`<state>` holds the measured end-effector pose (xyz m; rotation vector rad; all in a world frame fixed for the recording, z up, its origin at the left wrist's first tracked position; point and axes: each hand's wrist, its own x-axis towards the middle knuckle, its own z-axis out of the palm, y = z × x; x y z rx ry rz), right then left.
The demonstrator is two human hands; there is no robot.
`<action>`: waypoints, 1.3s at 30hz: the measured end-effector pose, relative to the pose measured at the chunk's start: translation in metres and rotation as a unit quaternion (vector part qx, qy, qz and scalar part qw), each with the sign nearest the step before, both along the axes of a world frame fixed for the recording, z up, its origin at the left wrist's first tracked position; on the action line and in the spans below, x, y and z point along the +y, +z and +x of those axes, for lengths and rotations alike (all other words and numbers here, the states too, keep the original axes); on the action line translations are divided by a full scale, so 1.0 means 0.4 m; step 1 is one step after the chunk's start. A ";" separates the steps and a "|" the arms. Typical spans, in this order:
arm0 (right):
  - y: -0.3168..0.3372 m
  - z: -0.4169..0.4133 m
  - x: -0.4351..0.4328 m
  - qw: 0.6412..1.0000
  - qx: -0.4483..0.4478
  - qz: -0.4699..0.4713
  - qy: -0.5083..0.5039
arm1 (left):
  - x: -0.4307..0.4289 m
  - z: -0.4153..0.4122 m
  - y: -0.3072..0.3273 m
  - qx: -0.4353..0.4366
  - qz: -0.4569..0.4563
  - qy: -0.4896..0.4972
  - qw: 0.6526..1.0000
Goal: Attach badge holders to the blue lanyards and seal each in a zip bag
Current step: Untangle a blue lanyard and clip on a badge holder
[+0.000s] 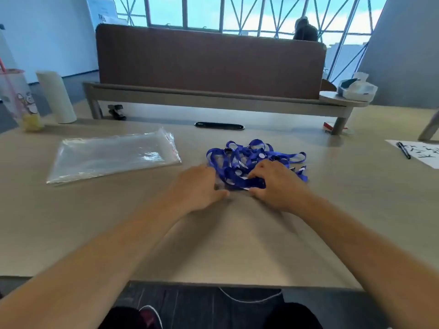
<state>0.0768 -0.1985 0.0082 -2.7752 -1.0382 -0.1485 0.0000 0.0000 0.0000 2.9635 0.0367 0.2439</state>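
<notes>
A tangled pile of blue lanyards (249, 157) with white dots and black clips lies on the table's middle. My left hand (202, 186) rests at the pile's left near edge, fingers curled onto something clear and flat under the straps; what it holds is too blurred to tell. My right hand (275, 181) sits on the pile's near right side, its fingers curled round a blue strap. A stack of clear zip bags (111, 157) lies flat to the left, apart from both hands.
A pink-straw cup (21, 100) and a white cylinder (57, 96) stand at the far left. A brown divider (209, 60) on a shelf spans the back, with a tissue box (356, 87) at its right end. Paper and a pen (403, 150) lie far right.
</notes>
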 end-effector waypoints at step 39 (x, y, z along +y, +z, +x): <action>0.047 0.151 -0.016 0.983 0.086 0.150 -0.059 | 0.041 0.135 0.109 0.089 -0.489 0.076 0.864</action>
